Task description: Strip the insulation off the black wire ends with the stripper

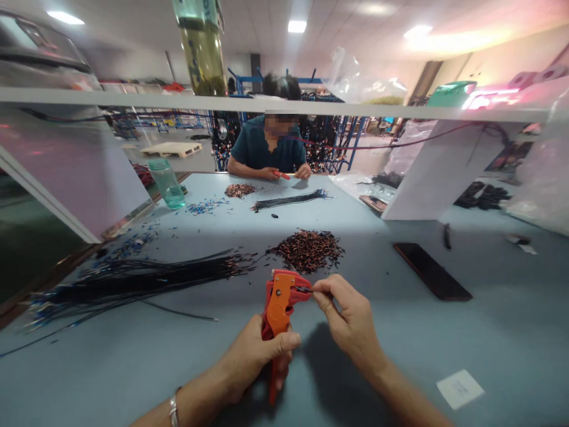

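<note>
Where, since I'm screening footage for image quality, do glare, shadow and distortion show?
Head view: pink glare at upper right, ceiling lights blown out; head view: a soft shadow on the table below the right hand; head view: white side panels slanting outward toward the top, suggesting wide-angle stretch.

Head camera: on the wearer's head, on the near side of the white shelf board (146,101).
Facing: forward and down, looking both over and under the shelf board.
Left hand (262,350), right hand (351,314): close, nearer than the shelf board.
Co-worker (253,148): farther off, beyond the shelf board.
</note>
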A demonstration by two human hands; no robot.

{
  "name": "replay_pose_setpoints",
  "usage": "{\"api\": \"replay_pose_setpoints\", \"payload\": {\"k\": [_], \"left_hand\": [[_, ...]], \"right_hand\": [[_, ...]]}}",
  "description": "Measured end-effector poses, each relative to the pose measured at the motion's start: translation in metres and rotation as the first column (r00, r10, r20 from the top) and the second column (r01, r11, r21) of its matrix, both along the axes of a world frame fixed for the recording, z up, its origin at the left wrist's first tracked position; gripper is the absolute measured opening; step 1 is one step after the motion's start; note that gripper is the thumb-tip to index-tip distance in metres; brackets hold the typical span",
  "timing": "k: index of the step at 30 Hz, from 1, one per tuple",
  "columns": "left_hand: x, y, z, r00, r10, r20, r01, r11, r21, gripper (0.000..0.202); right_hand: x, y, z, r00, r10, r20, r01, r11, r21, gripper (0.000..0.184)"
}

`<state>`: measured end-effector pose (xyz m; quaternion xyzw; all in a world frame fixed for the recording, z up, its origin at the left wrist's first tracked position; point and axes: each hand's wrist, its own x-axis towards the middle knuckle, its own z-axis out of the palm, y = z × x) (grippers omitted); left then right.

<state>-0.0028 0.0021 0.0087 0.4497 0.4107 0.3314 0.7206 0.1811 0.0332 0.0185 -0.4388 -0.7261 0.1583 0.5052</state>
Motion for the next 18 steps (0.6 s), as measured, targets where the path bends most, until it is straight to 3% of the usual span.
{"api": "replay_pose_setpoints", "payload": {"k": [6,13,18], "left_hand": [[-0.011,0.011,0.005,0.988,0.141,0.062,-0.140,0.990,-0.028,0.042],[-0.014,0.012,0.011,0.992,0.067,0.107,-0.066,0.998,-0.022,0.041],[-0.013,0.010,0.010,0.989,0.083,0.119,-0.080,0.996,-0.032,0.039]], "right_hand": [[0.011,0.007,0.000,0.995,-0.093,-0.024,0.093,0.995,-0.026,0.014],[0.011,0.008,0.001,0.995,-0.078,-0.069,0.074,0.995,-0.066,0.013],[0.008,0.006,-0.001,0.994,-0.070,-0.081,0.065,0.996,-0.065,0.013]]}}
